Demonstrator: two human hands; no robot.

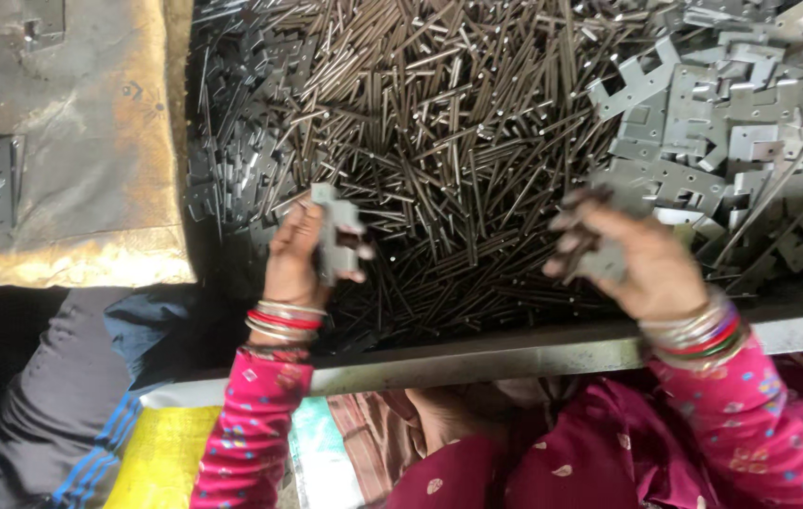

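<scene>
the left hand [296, 256] is up with its wrist bent back, fingers and thumb pinched on a small grey metal plate [335, 243] held upright over the pile of thin pins [439, 141]. the right hand [642, 259] is lifted too, fingers curled round another plate [606, 259], blurry, near the heap of flat grey plates [741, 123]. both arms reach over the tray's metal edge [515, 353]. bangles [284, 320] ring each wrist.
</scene>
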